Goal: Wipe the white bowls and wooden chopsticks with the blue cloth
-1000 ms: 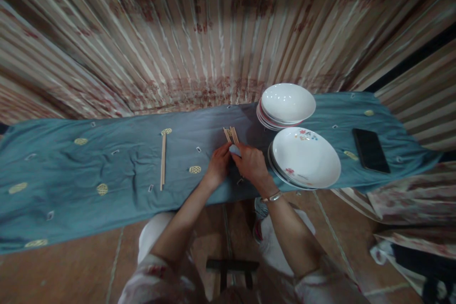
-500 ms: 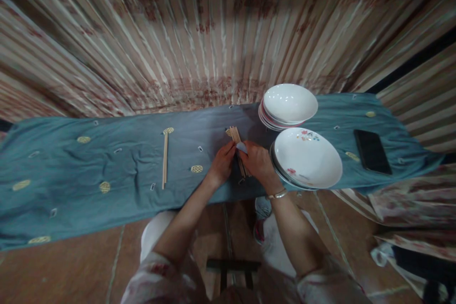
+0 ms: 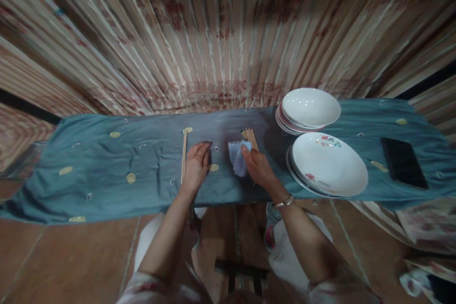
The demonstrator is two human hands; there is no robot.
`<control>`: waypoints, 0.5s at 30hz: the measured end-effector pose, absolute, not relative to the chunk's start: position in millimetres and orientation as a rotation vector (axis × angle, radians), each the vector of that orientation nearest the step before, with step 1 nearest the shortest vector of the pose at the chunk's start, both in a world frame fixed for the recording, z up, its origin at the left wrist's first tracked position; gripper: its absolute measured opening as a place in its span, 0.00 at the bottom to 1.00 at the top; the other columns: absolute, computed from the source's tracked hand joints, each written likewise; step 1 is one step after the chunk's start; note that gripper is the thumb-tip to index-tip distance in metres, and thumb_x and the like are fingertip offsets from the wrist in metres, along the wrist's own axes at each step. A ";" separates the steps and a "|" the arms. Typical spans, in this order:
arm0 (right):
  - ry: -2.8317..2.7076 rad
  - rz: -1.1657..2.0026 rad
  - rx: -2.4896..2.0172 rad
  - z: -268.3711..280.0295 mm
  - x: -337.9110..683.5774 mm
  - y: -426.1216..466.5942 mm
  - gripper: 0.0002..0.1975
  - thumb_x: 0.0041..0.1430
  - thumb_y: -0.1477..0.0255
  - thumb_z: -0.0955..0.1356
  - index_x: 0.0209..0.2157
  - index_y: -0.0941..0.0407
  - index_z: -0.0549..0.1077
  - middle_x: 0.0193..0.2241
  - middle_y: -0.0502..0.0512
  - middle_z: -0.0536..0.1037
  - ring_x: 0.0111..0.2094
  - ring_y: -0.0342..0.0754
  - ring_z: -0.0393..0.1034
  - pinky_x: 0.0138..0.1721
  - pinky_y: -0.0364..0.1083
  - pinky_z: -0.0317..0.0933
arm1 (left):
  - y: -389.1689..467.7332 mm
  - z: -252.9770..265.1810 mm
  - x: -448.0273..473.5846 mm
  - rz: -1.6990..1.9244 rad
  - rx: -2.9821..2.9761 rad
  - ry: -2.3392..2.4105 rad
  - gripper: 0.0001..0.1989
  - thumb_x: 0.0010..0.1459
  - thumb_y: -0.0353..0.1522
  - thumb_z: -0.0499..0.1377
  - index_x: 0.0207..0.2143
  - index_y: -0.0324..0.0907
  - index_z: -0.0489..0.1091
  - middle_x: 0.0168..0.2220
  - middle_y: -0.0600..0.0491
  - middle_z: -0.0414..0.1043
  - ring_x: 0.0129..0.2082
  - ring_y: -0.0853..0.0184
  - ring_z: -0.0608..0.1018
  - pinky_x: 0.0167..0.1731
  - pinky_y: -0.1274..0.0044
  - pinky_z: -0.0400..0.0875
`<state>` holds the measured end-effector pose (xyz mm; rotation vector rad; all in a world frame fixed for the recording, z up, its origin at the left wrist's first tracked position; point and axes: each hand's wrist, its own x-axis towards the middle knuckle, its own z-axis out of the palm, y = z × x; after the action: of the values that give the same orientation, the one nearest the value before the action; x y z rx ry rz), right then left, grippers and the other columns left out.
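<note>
My left hand [image 3: 197, 165] is over the cloth just right of a few light wooden chopsticks [image 3: 184, 156] that lie lengthwise. Its fingers are loosely bent and apart from the thumb, with nothing visible in them. My right hand [image 3: 259, 165] pinches a small pale blue cloth [image 3: 238, 157] that hangs down to the left of its fingers. Under and behind that hand lies a bundle of several chopsticks [image 3: 251, 137], partly hidden by the hand and the cloth.
To the right stand a stack of white bowls [image 3: 310, 107] and, nearer, a stack of floral plates [image 3: 329, 166]. A black phone [image 3: 403, 162] lies farther right. Everything rests on a teal patterned tablecloth [image 3: 153, 199], with a pleated curtain [image 3: 213, 33] behind.
My left hand has left the chopstick bundle and moved left, beside the separate chopsticks. The blue cloth now hangs unfolded from my right hand. The view has shifted left.
</note>
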<state>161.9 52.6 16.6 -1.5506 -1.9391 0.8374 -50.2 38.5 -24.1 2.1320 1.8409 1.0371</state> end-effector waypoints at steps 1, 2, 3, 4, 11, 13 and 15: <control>-1.949 0.830 -1.560 17.3 160.6 53.1 0.23 0.67 0.63 0.52 0.29 0.57 0.70 0.25 0.59 0.76 0.32 0.50 0.73 0.33 0.44 0.61 | 34.6 -21.0 -61.5 1.018 2.101 1.918 0.16 0.60 0.30 0.49 0.47 0.40 0.70 0.45 0.45 0.72 0.48 0.61 0.72 0.51 0.67 0.67; -1.961 0.825 -1.574 18.1 159.4 53.5 0.24 0.67 0.64 0.51 0.29 0.57 0.71 0.26 0.60 0.76 0.33 0.50 0.73 0.33 0.44 0.61 | 30.3 -18.3 -72.9 0.989 2.056 2.005 0.15 0.60 0.32 0.50 0.45 0.40 0.71 0.43 0.45 0.72 0.45 0.61 0.73 0.49 0.68 0.68; -1.972 0.816 -1.595 18.6 158.2 54.0 0.24 0.68 0.64 0.51 0.29 0.57 0.71 0.26 0.60 0.77 0.33 0.51 0.73 0.33 0.45 0.61 | 25.8 -16.0 -84.1 0.935 1.998 2.085 0.14 0.59 0.34 0.51 0.44 0.40 0.71 0.41 0.46 0.72 0.41 0.62 0.75 0.45 0.70 0.70; -1.983 0.803 -1.614 18.7 156.9 54.4 0.25 0.68 0.64 0.50 0.28 0.56 0.71 0.25 0.61 0.77 0.32 0.51 0.73 0.33 0.45 0.61 | 21.2 -14.1 -94.6 0.863 1.942 2.152 0.14 0.59 0.36 0.51 0.42 0.40 0.71 0.39 0.47 0.72 0.36 0.63 0.75 0.40 0.72 0.70; -2.071 0.688 -1.611 7.0 143.8 58.4 0.30 0.68 0.61 0.47 0.29 0.57 0.73 0.22 0.59 0.76 0.26 0.50 0.72 0.30 0.45 0.61 | -5.9 -10.9 -127.1 0.475 1.717 2.242 0.18 0.54 0.47 0.54 0.26 0.42 0.70 0.25 0.52 0.74 0.25 0.66 0.74 0.28 0.78 0.64; -2.101 0.659 -1.596 3.1 140.9 59.0 0.31 0.68 0.61 0.47 0.30 0.58 0.74 0.22 0.59 0.75 0.27 0.51 0.72 0.30 0.45 0.61 | -12.1 -13.3 -127.0 0.492 1.653 2.204 0.17 0.50 0.48 0.57 0.27 0.42 0.70 0.25 0.53 0.74 0.25 0.66 0.75 0.27 0.78 0.65; -2.159 0.597 -1.586 0.2 139.2 59.4 0.31 0.68 0.62 0.47 0.32 0.59 0.75 0.22 0.59 0.75 0.27 0.51 0.71 0.29 0.45 0.61 | -18.3 -16.7 -126.9 0.543 1.602 2.168 0.17 0.47 0.47 0.60 0.31 0.42 0.71 0.26 0.53 0.75 0.26 0.66 0.76 0.28 0.77 0.66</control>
<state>139.2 59.4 0.2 -1.5858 -2.1594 0.5974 -126.9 -18.3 -16.7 1.6018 2.1675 0.5425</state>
